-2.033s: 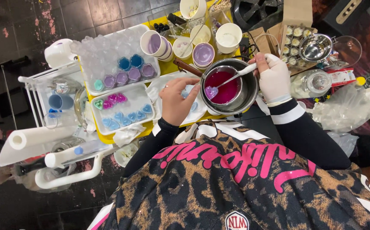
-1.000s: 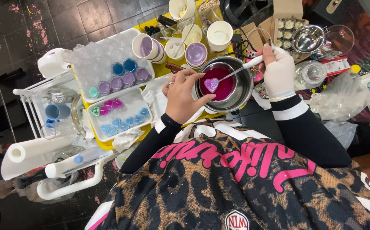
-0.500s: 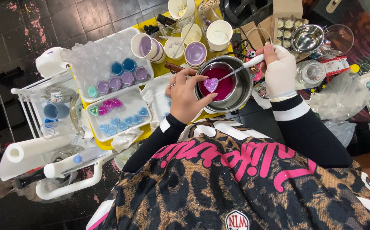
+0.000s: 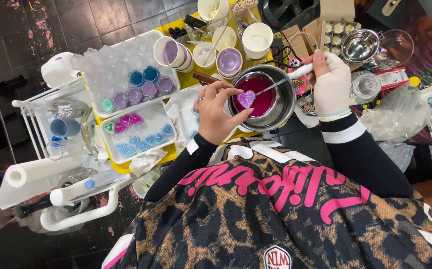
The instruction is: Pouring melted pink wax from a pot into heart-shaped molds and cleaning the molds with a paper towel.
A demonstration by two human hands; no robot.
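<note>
Purple heart-shaped piece point(image 4: 246, 98) held over the round metal pot of magenta liquid point(image 4: 286, 107)

Left hand point(image 4: 217, 112) pinches the heart between fingertips at the pot's near-left rim; right hand point(image 4: 329, 79), in a white wrap, grips a white-handled spoon point(image 4: 281, 81) reaching in from the far-right rim.

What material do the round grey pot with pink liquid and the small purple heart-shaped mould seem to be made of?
The round grey pot looks like polished metal, probably steel: its wall shines and reflects light. The small purple heart-shaped mould, pinched by the left hand, looks like clear thin plastic with a glossy face, though silicone is possible.
</note>
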